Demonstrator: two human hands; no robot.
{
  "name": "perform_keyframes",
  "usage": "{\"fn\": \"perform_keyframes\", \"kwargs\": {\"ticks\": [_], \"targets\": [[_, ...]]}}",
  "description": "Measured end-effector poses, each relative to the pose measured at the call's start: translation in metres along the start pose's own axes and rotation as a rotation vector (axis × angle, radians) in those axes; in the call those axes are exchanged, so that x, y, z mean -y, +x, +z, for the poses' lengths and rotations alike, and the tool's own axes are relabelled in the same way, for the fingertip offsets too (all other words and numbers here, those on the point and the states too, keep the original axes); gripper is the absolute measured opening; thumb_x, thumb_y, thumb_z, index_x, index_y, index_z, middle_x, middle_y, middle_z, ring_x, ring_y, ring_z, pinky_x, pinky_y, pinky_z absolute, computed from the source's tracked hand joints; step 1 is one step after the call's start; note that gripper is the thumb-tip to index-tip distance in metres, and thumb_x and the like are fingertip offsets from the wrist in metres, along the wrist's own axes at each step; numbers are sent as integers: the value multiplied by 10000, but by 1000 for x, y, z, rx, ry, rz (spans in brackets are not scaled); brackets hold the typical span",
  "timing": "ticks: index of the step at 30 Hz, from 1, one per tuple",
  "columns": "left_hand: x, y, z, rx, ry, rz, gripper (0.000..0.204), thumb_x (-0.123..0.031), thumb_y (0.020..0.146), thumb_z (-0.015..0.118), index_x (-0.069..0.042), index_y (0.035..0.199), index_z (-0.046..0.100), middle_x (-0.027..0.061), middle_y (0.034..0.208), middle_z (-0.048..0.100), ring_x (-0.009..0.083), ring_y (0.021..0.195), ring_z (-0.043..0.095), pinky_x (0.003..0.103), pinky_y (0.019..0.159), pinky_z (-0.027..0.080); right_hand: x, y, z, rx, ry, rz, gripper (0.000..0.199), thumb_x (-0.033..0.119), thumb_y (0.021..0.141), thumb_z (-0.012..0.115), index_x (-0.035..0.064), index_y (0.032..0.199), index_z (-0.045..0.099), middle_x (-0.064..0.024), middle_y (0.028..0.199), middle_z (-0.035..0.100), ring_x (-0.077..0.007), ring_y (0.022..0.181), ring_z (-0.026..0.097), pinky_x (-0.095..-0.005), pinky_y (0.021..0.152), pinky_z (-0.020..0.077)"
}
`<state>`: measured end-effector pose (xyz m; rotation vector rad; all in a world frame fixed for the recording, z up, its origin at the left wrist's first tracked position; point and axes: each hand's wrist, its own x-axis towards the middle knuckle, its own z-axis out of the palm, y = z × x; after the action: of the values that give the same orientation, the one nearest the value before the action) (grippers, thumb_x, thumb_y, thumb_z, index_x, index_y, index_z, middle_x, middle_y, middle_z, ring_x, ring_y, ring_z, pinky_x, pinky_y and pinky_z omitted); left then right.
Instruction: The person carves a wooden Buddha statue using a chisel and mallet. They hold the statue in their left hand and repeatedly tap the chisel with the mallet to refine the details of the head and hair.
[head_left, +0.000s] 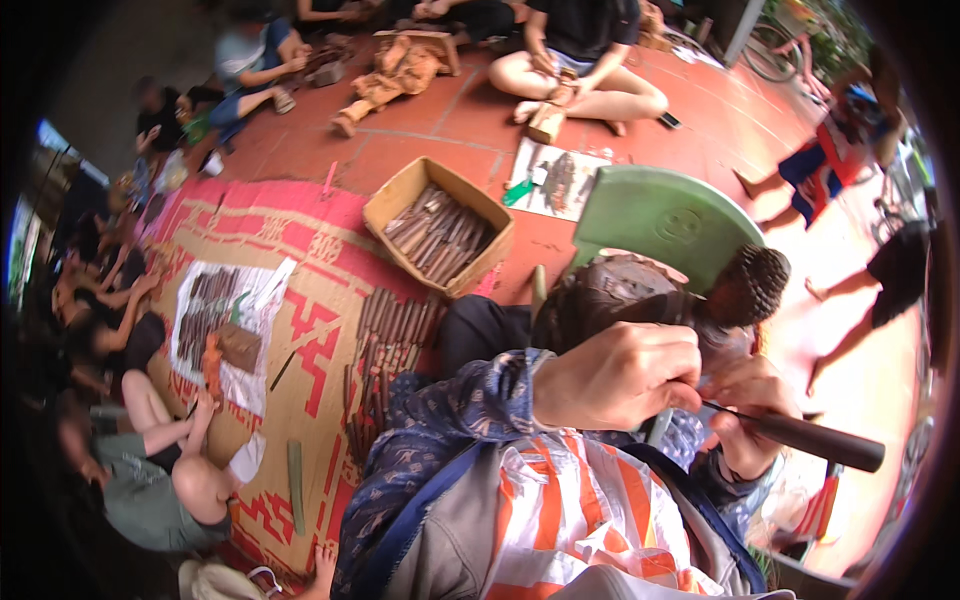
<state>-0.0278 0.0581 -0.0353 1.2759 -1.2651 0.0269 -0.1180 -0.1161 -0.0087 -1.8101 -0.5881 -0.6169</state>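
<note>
My right hand (745, 410) is closed around a carving chisel (820, 440), near where its dark round handle meets the thin blade. The handle's butt sticks out to the right. Closed fingers of my left hand (625, 375) meet the blade end, and the tip is hidden there. Just beyond both hands, a dark carved wooden figure (620, 290) lies across my lap. Its head (750, 285), covered in knobbly curls, points right. Parts of the figure are hidden behind my hands.
A green plastic chair (670, 215) stands just beyond the figure. Left of it, a cardboard box (405, 225) holds many chisels, and rows of chisels (395, 335) lie on the patterned mat (265, 480). Several people sit carving around me; others stand at the right.
</note>
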Motion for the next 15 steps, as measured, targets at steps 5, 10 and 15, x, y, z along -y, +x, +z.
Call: {"fn": "perform_keyframes", "kwargs": {"ticks": [5,10,15], "targets": [[-8,11,-9,-65,158,26,228,-162,748,768,-30,814,596,75,715,536,223,623,550,333,558,444,16,18,-12,75,-47,24,200,21,726,790,-47,814,623,-198,800,691,-266,710,697,-327,625,559],[8,32,-8,-257,299,23,737,-381,641,853,-47,1201,511,102,983,560,223,834,583,340,750,494,25,13,-13,-366,41,-67,195,38,819,723,-52,907,574,-289,901,673,-298,805,700,-368,693,578],[36,39,4,-63,282,-104,983,-458,670,819,-22,1394,318,192,1036,606,367,946,633,435,830,509,18,18,-15,-449,-221,-123,188,23,833,708,-31,923,551,-275,905,679,-275,817,688,-348,718,548]]}}
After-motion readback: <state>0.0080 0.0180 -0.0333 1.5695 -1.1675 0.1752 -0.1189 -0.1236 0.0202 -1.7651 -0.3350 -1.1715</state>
